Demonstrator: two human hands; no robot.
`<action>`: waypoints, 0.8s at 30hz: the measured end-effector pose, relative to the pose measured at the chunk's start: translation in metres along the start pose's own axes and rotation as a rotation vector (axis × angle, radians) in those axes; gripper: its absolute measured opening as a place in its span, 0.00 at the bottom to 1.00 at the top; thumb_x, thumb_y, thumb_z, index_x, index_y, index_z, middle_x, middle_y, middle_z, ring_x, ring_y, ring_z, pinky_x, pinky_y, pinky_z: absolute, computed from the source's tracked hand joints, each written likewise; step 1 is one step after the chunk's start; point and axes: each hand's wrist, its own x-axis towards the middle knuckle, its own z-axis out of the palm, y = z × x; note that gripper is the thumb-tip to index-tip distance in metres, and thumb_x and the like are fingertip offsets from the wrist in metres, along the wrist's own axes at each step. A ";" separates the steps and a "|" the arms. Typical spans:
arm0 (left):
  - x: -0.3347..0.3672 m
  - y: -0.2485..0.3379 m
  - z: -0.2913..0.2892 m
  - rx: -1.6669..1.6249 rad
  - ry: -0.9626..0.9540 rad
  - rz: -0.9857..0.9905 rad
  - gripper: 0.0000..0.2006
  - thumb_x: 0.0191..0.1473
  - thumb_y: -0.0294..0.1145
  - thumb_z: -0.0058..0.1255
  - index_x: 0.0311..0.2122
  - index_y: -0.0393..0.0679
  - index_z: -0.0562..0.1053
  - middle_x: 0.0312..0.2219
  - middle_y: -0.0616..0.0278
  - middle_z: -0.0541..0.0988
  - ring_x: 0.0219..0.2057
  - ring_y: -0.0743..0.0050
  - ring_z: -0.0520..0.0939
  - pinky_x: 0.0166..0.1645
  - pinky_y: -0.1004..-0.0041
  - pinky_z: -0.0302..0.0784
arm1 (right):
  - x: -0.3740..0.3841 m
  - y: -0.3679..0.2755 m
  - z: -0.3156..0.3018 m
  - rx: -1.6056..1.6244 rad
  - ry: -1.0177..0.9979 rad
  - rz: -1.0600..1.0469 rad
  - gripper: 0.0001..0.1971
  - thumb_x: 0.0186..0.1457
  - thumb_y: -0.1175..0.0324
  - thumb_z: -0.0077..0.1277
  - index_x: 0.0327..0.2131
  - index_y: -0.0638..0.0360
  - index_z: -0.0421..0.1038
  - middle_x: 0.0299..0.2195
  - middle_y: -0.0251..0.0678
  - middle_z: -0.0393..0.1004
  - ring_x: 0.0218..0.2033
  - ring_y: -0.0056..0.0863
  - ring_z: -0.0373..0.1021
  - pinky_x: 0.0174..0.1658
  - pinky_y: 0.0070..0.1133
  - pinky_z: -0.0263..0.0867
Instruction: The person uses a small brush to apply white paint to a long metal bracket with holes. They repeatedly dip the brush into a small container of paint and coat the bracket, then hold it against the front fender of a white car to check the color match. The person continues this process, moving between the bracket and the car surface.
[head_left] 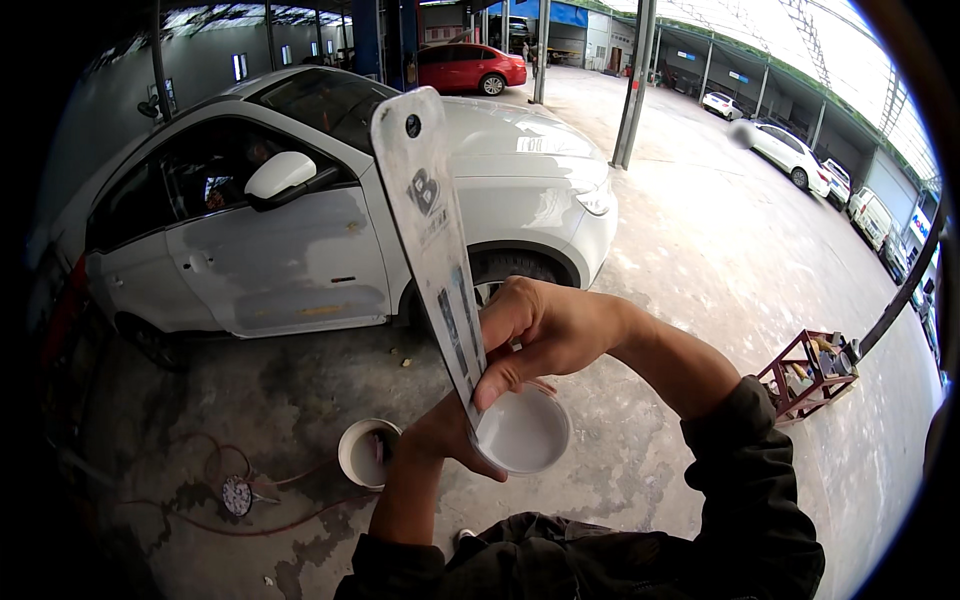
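My right hand (545, 325) is closed on a long flat paint mixing stick (432, 205), pale and smeared, with a round hole at its raised end. Its lower end reaches the near side of a round cup (527, 432) that has whitish liquid in it. Around the cup's left side and underneath, my left hand (447, 432) is wrapped; part of its fingers is hidden behind the stick and cup. Beyond my hands stands a white car (500, 200), its front door (280, 262) covered with dull grey patches and a few yellowish spots.
On the concrete floor, a pale bucket (346, 455) stands left of my forearm. A reddish hose (270, 533) curls by a round sanding tool (237, 495). At right is a red metal cart (800, 385) with small items. A post (635, 90) rises beyond the white car; a red car (465, 68) is parked farther back.
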 end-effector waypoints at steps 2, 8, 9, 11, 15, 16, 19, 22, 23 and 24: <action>0.001 0.001 0.001 0.001 -0.051 -0.043 0.54 0.20 0.39 0.80 0.59 0.39 0.65 0.53 0.57 0.74 0.55 0.66 0.74 0.60 0.64 0.69 | -0.002 0.013 -0.005 -0.040 -0.004 0.045 0.08 0.54 0.68 0.63 0.31 0.64 0.79 0.24 0.34 0.78 0.23 0.19 0.72 0.25 0.19 0.64; -0.010 0.004 -0.011 0.068 0.076 -0.118 0.49 0.23 0.38 0.79 0.57 0.39 0.68 0.52 0.60 0.75 0.53 0.71 0.75 0.59 0.66 0.69 | -0.023 0.021 -0.009 -0.245 0.217 0.107 0.10 0.55 0.67 0.62 0.30 0.65 0.78 0.23 0.34 0.77 0.23 0.17 0.71 0.27 0.19 0.64; -0.010 0.005 -0.009 0.073 0.121 -0.109 0.49 0.23 0.38 0.79 0.57 0.39 0.68 0.52 0.61 0.76 0.53 0.71 0.75 0.58 0.67 0.69 | -0.026 0.014 -0.007 -0.241 0.246 0.144 0.08 0.55 0.68 0.62 0.31 0.65 0.79 0.23 0.35 0.77 0.23 0.18 0.72 0.26 0.19 0.64; -0.013 0.002 -0.010 0.091 0.199 -0.086 0.48 0.24 0.37 0.78 0.57 0.39 0.68 0.50 0.61 0.76 0.53 0.72 0.75 0.58 0.67 0.69 | -0.030 0.017 -0.005 -0.328 0.294 0.129 0.08 0.55 0.69 0.62 0.31 0.65 0.79 0.23 0.35 0.78 0.23 0.18 0.72 0.26 0.19 0.65; -0.017 -0.009 -0.012 0.050 0.364 -0.075 0.45 0.27 0.32 0.77 0.56 0.39 0.68 0.48 0.61 0.76 0.51 0.72 0.75 0.57 0.67 0.70 | -0.039 0.020 -0.003 -0.412 0.401 0.155 0.06 0.55 0.71 0.60 0.33 0.66 0.78 0.24 0.36 0.78 0.24 0.19 0.72 0.28 0.20 0.67; -0.015 -0.009 -0.012 0.016 0.413 -0.084 0.44 0.29 0.31 0.76 0.56 0.39 0.68 0.47 0.61 0.76 0.50 0.71 0.76 0.56 0.67 0.70 | -0.041 0.025 -0.002 -0.408 0.439 0.150 0.06 0.55 0.72 0.59 0.34 0.66 0.78 0.24 0.37 0.79 0.24 0.19 0.72 0.28 0.21 0.67; -0.004 -0.011 -0.007 0.116 0.535 -0.096 0.41 0.32 0.29 0.74 0.56 0.38 0.68 0.47 0.60 0.76 0.49 0.71 0.77 0.55 0.68 0.71 | -0.053 0.040 0.005 -0.284 0.598 0.206 0.06 0.56 0.73 0.57 0.35 0.66 0.77 0.25 0.38 0.79 0.23 0.20 0.72 0.29 0.22 0.67; 0.002 -0.026 -0.002 0.112 0.678 -0.079 0.40 0.33 0.27 0.74 0.55 0.38 0.66 0.46 0.59 0.76 0.47 0.70 0.78 0.54 0.68 0.73 | -0.054 0.052 0.014 -0.318 0.722 0.219 0.07 0.55 0.73 0.56 0.36 0.67 0.77 0.24 0.41 0.78 0.23 0.21 0.72 0.29 0.23 0.67; 0.005 -0.031 0.000 0.115 0.715 -0.059 0.40 0.34 0.27 0.74 0.55 0.38 0.66 0.46 0.58 0.75 0.47 0.70 0.77 0.54 0.68 0.73 | -0.052 0.054 0.018 -0.349 0.748 0.265 0.07 0.55 0.73 0.56 0.35 0.67 0.77 0.24 0.41 0.78 0.23 0.23 0.73 0.28 0.24 0.67; 0.007 -0.036 0.001 0.119 0.751 -0.038 0.40 0.34 0.27 0.74 0.55 0.38 0.65 0.46 0.57 0.75 0.47 0.70 0.77 0.54 0.68 0.73 | -0.050 0.055 0.021 -0.381 0.773 0.311 0.07 0.55 0.72 0.56 0.35 0.67 0.76 0.23 0.42 0.77 0.22 0.25 0.73 0.28 0.24 0.67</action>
